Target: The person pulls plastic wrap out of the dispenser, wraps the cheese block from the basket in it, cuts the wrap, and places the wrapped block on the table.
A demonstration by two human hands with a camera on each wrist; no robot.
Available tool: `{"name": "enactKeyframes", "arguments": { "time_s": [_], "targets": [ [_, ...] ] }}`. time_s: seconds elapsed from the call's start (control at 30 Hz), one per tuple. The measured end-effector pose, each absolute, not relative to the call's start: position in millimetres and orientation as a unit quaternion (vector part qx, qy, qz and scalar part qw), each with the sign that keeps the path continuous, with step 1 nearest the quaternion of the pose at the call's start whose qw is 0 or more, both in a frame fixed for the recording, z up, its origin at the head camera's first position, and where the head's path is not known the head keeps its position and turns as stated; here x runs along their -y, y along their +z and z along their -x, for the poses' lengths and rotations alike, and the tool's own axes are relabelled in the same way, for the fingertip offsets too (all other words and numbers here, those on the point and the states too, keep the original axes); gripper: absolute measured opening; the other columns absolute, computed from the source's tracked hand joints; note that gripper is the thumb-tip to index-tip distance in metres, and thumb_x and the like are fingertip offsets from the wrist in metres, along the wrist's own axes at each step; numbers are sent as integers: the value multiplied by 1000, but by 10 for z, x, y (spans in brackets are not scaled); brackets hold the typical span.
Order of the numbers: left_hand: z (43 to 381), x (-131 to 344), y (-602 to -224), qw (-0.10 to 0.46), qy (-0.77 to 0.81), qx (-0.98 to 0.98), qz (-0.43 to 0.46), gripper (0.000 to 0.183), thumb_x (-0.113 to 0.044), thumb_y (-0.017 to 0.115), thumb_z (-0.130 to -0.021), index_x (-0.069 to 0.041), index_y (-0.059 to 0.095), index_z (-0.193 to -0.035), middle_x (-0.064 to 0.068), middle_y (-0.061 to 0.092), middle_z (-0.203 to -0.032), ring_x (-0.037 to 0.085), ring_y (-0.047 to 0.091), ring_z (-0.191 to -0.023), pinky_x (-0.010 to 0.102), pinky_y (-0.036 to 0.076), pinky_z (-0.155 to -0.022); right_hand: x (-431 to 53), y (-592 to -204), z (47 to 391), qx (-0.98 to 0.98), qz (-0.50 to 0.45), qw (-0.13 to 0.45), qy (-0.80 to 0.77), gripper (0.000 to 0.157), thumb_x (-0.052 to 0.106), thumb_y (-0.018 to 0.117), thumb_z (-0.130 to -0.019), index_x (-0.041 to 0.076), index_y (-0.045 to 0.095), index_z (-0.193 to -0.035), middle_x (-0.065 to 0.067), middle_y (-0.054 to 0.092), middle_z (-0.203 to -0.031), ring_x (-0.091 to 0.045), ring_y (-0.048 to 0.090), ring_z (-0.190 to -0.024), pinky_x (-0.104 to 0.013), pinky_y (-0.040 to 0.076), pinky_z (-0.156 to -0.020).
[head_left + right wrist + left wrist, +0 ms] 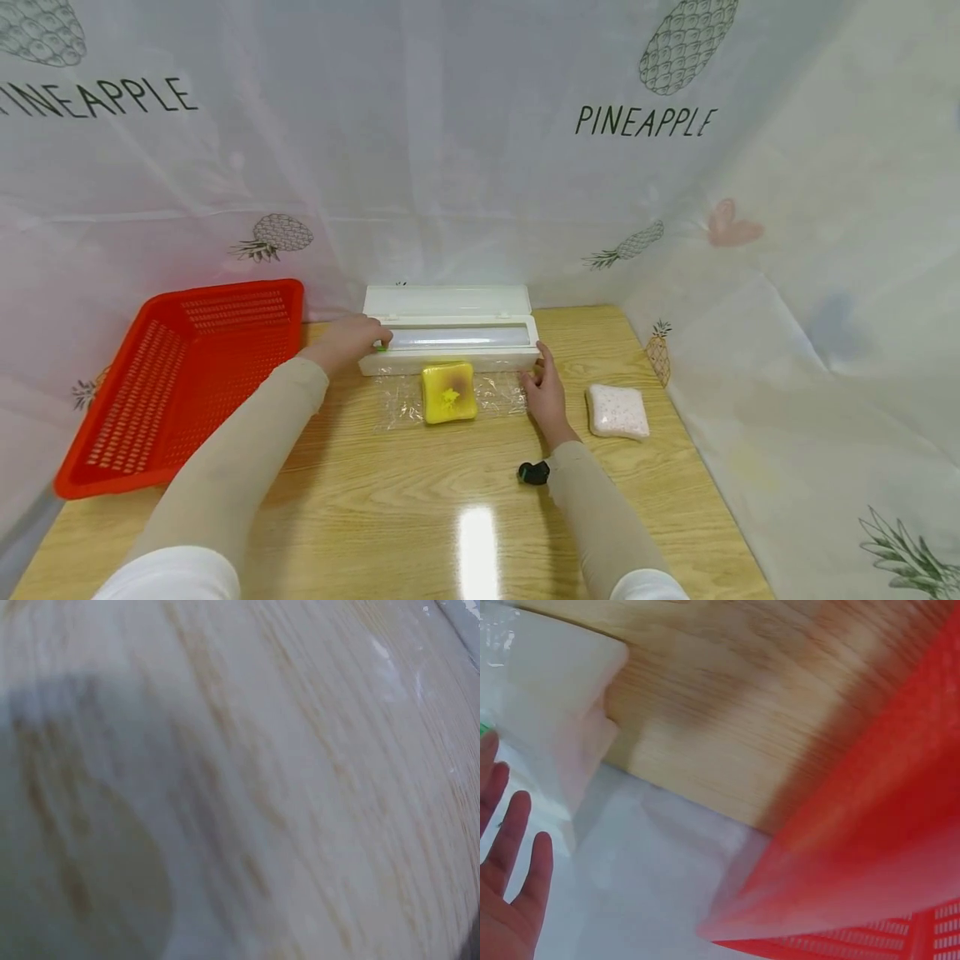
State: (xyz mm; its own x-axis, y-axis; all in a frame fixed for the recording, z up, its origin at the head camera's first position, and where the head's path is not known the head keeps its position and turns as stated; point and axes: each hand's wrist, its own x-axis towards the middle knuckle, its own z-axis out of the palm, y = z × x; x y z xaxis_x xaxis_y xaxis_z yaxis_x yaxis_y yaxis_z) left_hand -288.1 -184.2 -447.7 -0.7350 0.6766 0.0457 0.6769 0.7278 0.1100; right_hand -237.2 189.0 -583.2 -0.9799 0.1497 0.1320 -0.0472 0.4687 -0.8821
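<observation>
A long white cling film dispenser stands at the back of the table, its lid raised and a film roll inside. Clear film spreads from its front, with a yellow bread-slice-shaped piece on it. My left hand is at the dispenser's left end, fingertips touching a small green slider; in the left wrist view its other fingers are straight and spread. At the right end, my right hand holds the front corner between thumb and fingers. The right wrist view shows mostly blurred wood.
A red plastic basket stands on the left, beside my left forearm. To the right of my right hand lies a pale speckled bread-slice-shaped piece. A small black object shows by my right wrist. A pineapple-print curtain hangs behind.
</observation>
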Motion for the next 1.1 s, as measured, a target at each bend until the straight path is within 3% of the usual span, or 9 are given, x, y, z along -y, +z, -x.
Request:
{"name": "enactKeyframes", "arguments": {
  "time_s": [0.37,0.6,0.87,1.1],
  "targets": [
    [2863,1927,-4520,7,-24,949,313,24,3,61,-78,-21,66,-80,-2,62,-75,19,52,-69,34,47,-63,-1909,-5812,2361,849,31,95,518,64,21,61,-98,33,28,-152,-13,54,-131,-20,51,-75,-34,44,-63],
    [2783,1929,-4478,25,-15,949,314,24,6,66,-75,-18,68,-80,2,67,-78,21,58,-70,38,51,-65,-1885,-5810,2335,839,19,79,539,64,19,57,-100,35,24,-153,-13,43,-143,-20,49,-72,-35,45,-63],
    [2794,2047,-4491,10,-2,958,285,26,6,62,-78,-18,69,-82,2,66,-79,20,55,-68,35,49,-62,-1864,-5811,2349,842,15,84,533,64,21,58,-100,35,25,-153,-13,45,-141,-20,50,-73,-34,46,-62],
    [2680,1961,-4515,18,-7,963,270,15,-6,79,-75,-15,70,-84,4,61,-79,24,57,-70,36,47,-58,-1880,-5803,2341,839,29,76,538,64,22,59,-99,36,26,-152,-11,47,-138,-19,51,-74,-33,46,-62]
  ]
}}
